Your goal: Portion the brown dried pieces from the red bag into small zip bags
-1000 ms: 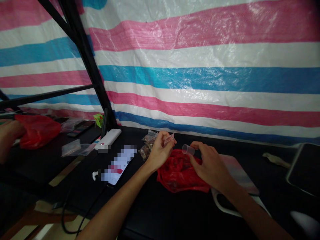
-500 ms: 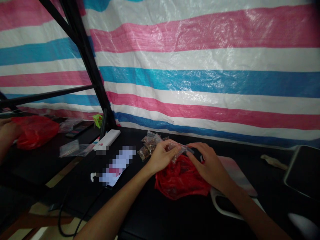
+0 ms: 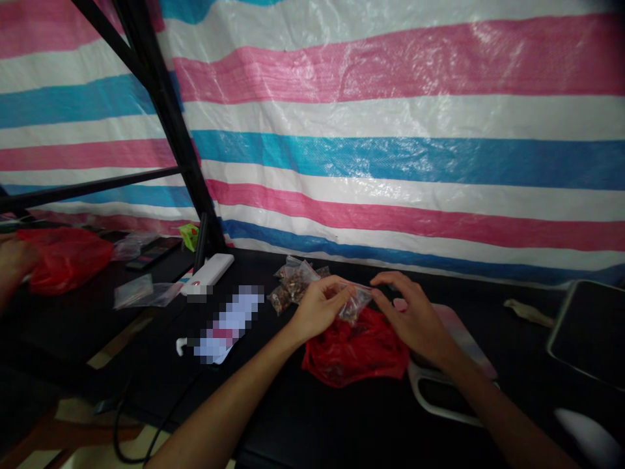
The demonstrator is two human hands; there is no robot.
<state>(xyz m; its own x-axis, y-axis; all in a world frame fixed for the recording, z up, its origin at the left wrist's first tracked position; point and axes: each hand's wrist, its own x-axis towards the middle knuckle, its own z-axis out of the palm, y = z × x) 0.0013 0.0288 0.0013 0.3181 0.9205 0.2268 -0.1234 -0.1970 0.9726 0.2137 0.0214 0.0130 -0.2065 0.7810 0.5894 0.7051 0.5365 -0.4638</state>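
My left hand (image 3: 322, 305) pinches a small clear zip bag (image 3: 355, 305) near its upper edge. Some brownish bits show at the bottom of this bag. At the bag's right top corner is my right hand (image 3: 413, 319), thumb and forefinger apart; whether the tips touch the plastic is hard to tell. Below both hands a crumpled red plastic bag (image 3: 359, 352) lies on the black table, its contents hidden. Just beyond my left hand sits a pile of filled clear bags (image 3: 291, 283) with brown pieces inside.
Right of the red bag is a white-framed device (image 3: 446, 397) with a pinkish plate (image 3: 461, 339). A lit phone (image 3: 229, 326) and a white power strip (image 3: 209, 273) lie left. Another person's hand (image 3: 17, 257) is at a second red bag (image 3: 68, 257). Striped sheeting (image 3: 390, 156) hangs behind.
My right hand's fingers have moved slightly away from the clear bag and spread. More of the bag now shows, hanging from my left hand. The red bag stays in place.
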